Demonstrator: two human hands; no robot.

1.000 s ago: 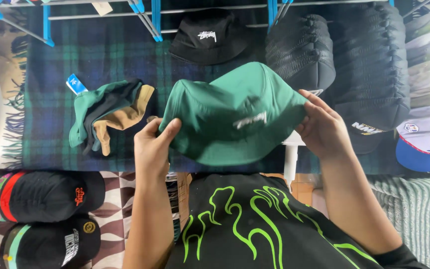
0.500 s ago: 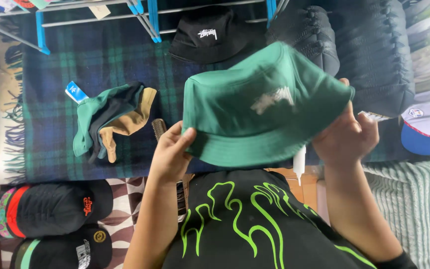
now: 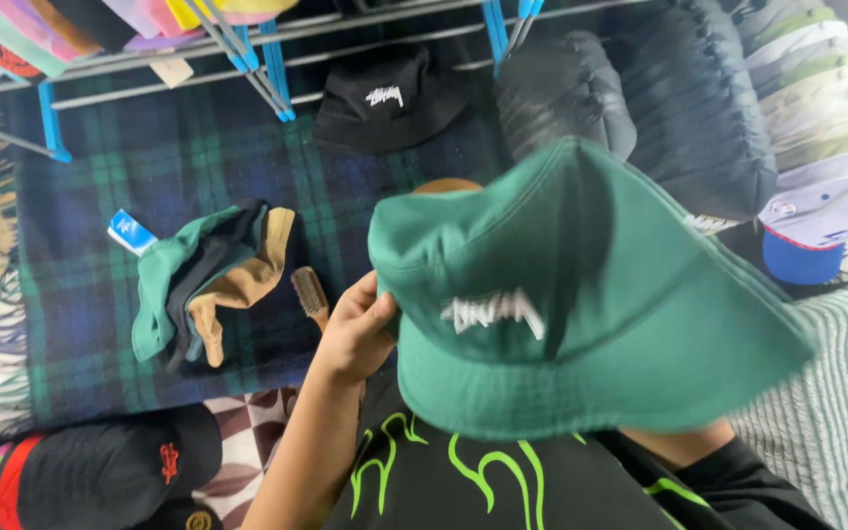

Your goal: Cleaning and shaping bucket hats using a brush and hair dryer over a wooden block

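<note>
Head camera looks down on a green bucket hat (image 3: 581, 304) raised close to the lens, so large in the frame that it covers most of the person's chest and the near edge of the plaid blanket (image 3: 110, 245). The left hand (image 3: 357, 334) grips the hat at its left side, fingers curled shut on the fabric where crown meets brim, thumb pressed on the outside. The right hand is hidden behind the hat; only a strip of forearm shows under the brim, so whether it is gripping or merely supporting cannot be told, though it probably carries the far side. The hat sits tilted, white stitched emblem facing the camera, brim sloping down to the right, clear of the blanket and of everything lying on it. Judging by this pose, the step in hand is lifting and turning the hat for a look. Any next move calls for a firm hold at both sides, since the soft brim flops and one pinch alone would let it sag. On the blanket lie a black bucket hat (image 3: 385, 98), a folded bundle of green, dark and tan caps (image 3: 208, 280) and a small wooden brush (image 3: 309, 292); stacked caps (image 3: 817, 147) stand at the right.
</note>
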